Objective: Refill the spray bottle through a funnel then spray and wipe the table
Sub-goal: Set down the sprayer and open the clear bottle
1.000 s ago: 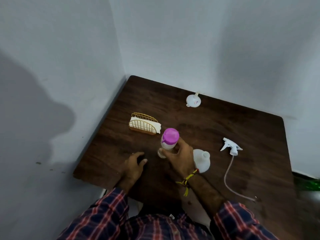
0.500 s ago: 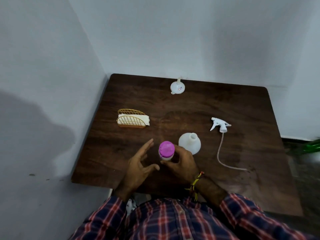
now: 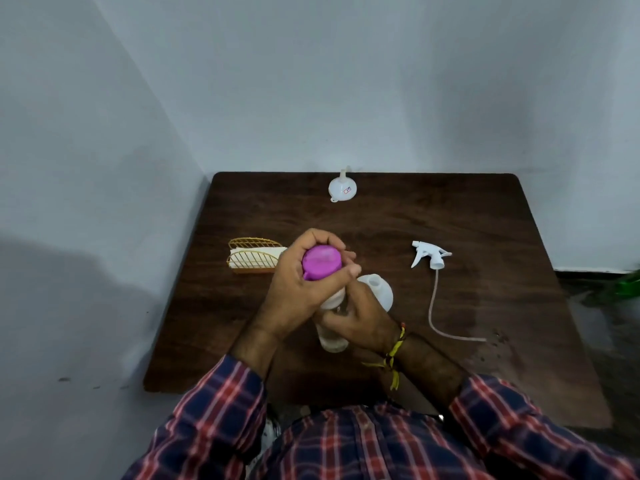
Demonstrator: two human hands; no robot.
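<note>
A clear refill bottle [image 3: 333, 341] with a pink cap [image 3: 322, 262] is lifted above the dark wooden table [image 3: 485, 306]. My left hand [image 3: 304, 282] is wrapped around the pink cap from above. My right hand [image 3: 360, 317] grips the bottle's body lower down. Just behind my hands stands the white spray bottle [image 3: 379, 292], open at the neck. Its white trigger head [image 3: 429, 255] with a long dip tube [image 3: 437, 317] lies on the table to the right. A white funnel [image 3: 342, 187] lies at the far edge.
A gold wire holder with white cloths or napkins [image 3: 254, 259] sits left of my hands. Walls close off the table's far and left sides. Floor shows past the right edge, with something green [image 3: 628, 284] there.
The refill bottle has come up off the table in my right hand. My left hand, open beside it before, has closed over the pink cap.
</note>
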